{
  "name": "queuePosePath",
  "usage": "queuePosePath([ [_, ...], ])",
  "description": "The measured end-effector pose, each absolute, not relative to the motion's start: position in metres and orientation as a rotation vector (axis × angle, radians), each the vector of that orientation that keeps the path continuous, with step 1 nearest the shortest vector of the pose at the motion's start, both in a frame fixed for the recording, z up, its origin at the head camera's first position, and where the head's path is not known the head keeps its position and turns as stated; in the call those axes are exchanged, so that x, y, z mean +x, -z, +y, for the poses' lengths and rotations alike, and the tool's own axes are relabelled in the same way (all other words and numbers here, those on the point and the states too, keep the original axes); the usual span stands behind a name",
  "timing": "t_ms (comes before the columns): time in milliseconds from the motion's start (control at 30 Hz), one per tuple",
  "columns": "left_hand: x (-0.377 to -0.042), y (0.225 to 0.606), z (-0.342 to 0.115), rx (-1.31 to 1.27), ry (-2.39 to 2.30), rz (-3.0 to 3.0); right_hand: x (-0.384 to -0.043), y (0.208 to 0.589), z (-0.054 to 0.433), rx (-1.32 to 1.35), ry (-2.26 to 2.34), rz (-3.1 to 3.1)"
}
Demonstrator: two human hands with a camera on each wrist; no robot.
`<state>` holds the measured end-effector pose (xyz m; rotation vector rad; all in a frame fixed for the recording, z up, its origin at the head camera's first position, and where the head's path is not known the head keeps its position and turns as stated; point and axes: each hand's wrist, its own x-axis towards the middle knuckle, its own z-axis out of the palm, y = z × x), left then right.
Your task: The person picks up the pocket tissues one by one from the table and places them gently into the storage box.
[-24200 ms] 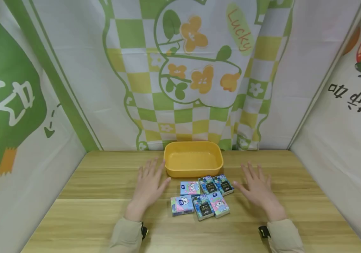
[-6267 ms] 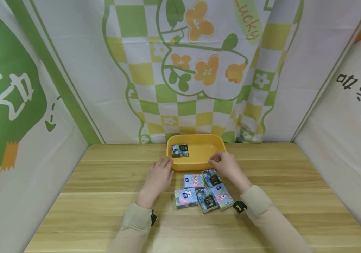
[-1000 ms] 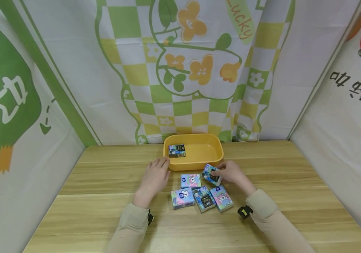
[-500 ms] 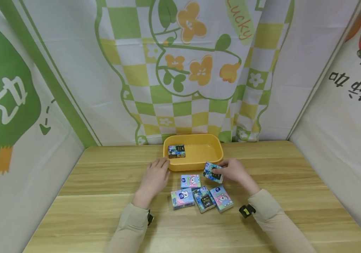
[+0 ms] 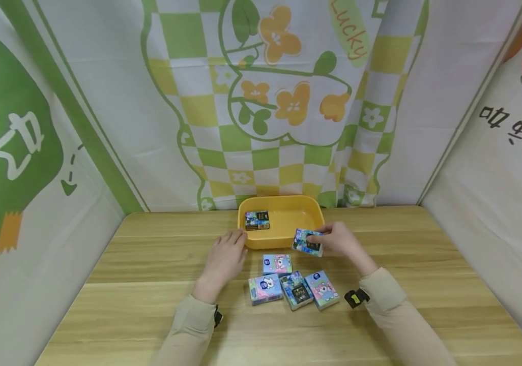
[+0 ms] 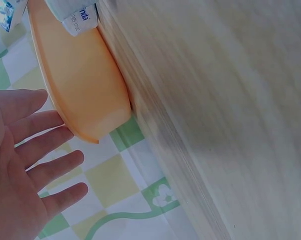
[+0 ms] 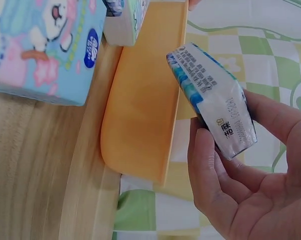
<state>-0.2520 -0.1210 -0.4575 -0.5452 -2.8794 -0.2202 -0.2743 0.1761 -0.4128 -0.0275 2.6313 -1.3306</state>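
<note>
I have a blue packet (image 5: 302, 242) pinched in the right hand (image 5: 341, 239) by the near right corner of the tray (image 5: 274, 242), one packet (image 5: 257, 220) inside, straight left hand (image 5: 225, 257) fingers touching its near left corner, four packets (image 5: 296, 291) left on the table (image 5: 151, 277).

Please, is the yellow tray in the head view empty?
No, one blue packet lies inside the tray, at the end nearer the left hand.

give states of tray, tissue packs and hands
Yellow tray: upright, holding one pack
Tray's blue tissue pack: at left end
Held blue tissue pack: raised
Front blue tissue pack: flat
Back pastel tissue pack: flat
Left pastel tissue pack: flat
Right pastel tissue pack: flat
Left hand: outstretched at tray rim
Right hand: pinching raised pack
</note>
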Motion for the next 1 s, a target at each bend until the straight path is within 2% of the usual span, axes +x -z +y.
queuePosePath([
  [1000,-0.251,0.456,-0.121,-0.537,0.219,-2.869,-0.311,0.398,0.169,-0.017,1.224,2.696],
])
